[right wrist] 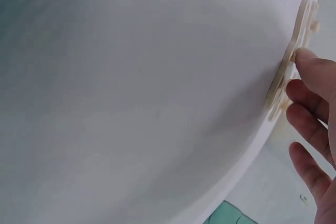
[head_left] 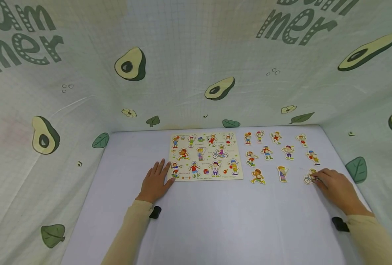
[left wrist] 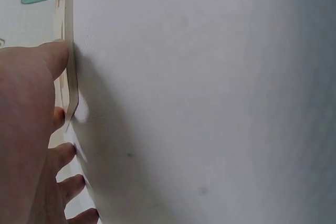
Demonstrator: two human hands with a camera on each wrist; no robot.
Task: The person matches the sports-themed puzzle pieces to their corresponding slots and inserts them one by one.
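Note:
A wooden puzzle board (head_left: 192, 175) printed with children doing sports lies on the white table. My left hand (head_left: 154, 182) rests at its lower left corner with fingers spread. In the left wrist view the thumb (left wrist: 55, 56) touches the board's edge (left wrist: 70, 82). Far to the right, my right hand (head_left: 338, 189) pinches the cyclist puzzle piece (head_left: 307, 179) between thumb and fingers, low over the tabletop. From the right wrist, that piece (right wrist: 286, 69) shows edge-on at the fingertips, and its knob is mostly hidden.
Several loose figure pieces lie in rows right of the board, among them a runner piece (head_left: 257, 176), a golfer piece (head_left: 282, 173) and a table tennis piece (head_left: 313, 157). A patterned cloth (head_left: 179, 106) hangs behind the white table (head_left: 229, 221) and at both sides.

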